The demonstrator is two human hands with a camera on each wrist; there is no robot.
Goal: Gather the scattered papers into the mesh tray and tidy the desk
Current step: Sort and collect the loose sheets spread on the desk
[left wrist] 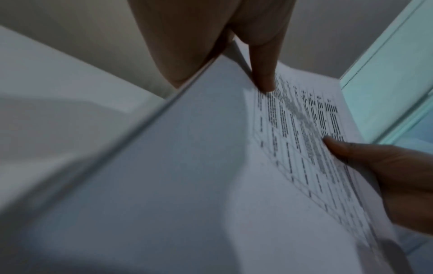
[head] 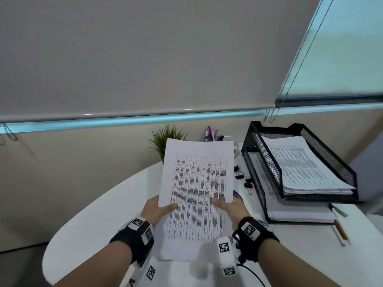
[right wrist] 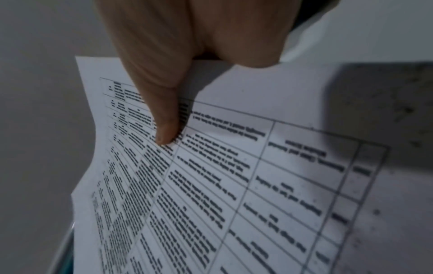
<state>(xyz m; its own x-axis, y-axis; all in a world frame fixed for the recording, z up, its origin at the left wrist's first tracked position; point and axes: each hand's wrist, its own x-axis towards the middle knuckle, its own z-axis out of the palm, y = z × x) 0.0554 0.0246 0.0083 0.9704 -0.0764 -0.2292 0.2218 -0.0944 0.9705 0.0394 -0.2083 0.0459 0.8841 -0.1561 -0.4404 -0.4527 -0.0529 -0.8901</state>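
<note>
I hold a stack of printed papers (head: 196, 189) with a table of text, lifted above the white desk (head: 99, 220). My left hand (head: 159, 208) grips its left edge, thumb on top. My right hand (head: 228, 206) grips the right edge the same way. The left wrist view shows the papers (left wrist: 211, 166) close up with both thumbs pressed on the sheet. In the right wrist view my thumb lies on the printed page (right wrist: 234, 176). A black two-tier mesh tray (head: 267, 166) stands at the right; both tiers hold paper.
Black binder clips (head: 242, 177) lie between the papers and the tray. A small green plant (head: 163, 139) and a cup of pens (head: 213, 135) stand at the back. Pens (head: 339, 230) lie in front of the tray at right.
</note>
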